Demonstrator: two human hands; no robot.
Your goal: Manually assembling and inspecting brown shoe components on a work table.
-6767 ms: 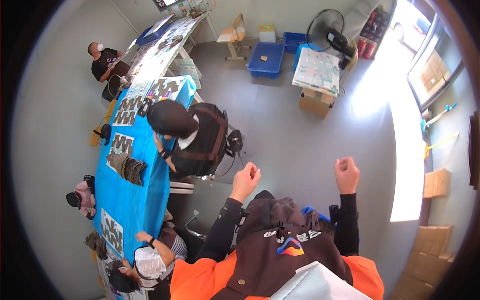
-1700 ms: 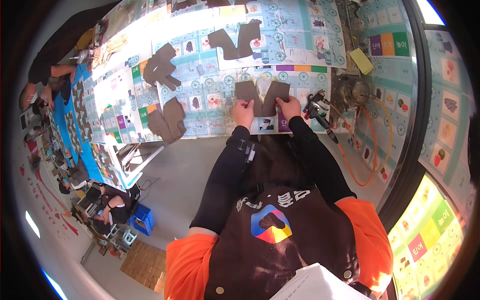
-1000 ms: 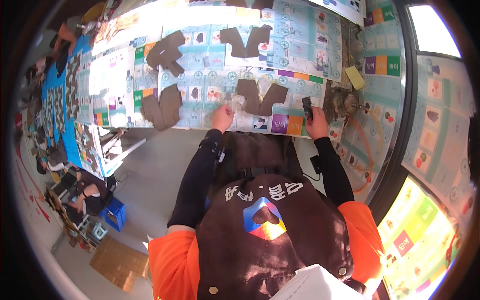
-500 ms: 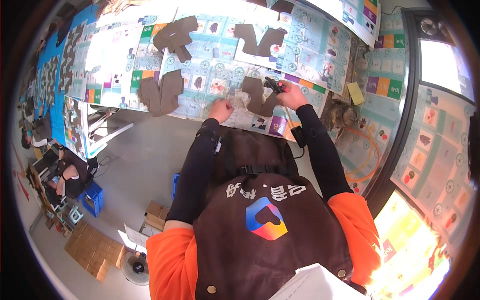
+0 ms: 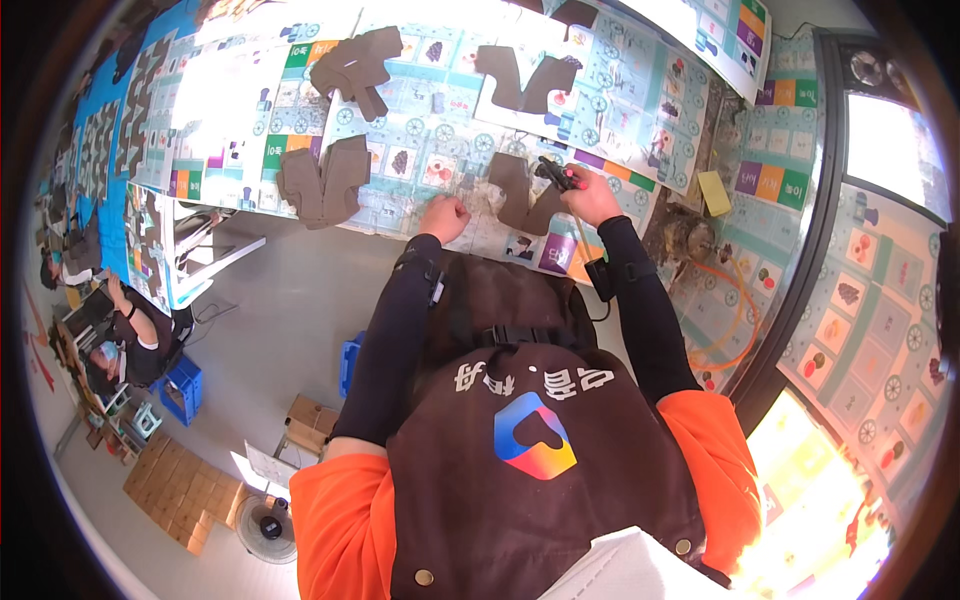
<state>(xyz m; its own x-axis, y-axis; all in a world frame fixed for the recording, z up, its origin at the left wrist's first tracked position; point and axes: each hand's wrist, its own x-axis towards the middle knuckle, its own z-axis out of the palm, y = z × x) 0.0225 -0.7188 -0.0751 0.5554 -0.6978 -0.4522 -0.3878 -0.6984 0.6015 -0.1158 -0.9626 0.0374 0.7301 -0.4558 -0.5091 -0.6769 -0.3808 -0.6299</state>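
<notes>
My right hand (image 5: 592, 197) grips a black spray gun (image 5: 549, 173) with a thin hose at its lower end. Its front lies over the right arm of a brown V-shaped cut piece (image 5: 515, 195) on the covered table. Left of that piece, at the table's near edge, my left hand (image 5: 444, 218) is curled closed with nothing visible in it. Another brown V-shaped piece (image 5: 325, 185) lies further left. Beyond are a small pile of brown pieces (image 5: 358, 70) and one more V-shaped piece (image 5: 525, 80).
Printed sheets cover the table (image 5: 410, 205). A yellow block (image 5: 713, 193) and an orange hose (image 5: 745, 310) are at the right. Rows of brown pieces (image 5: 100, 150) lie on blue at the far left. Another person (image 5: 135, 325) sits there, near blue crates (image 5: 182, 390) and a fan (image 5: 268, 527).
The spray gun and my right hand have shifted slightly over the brown piece. My left hand stays at the table edge. The person at the far left has raised an arm.
</notes>
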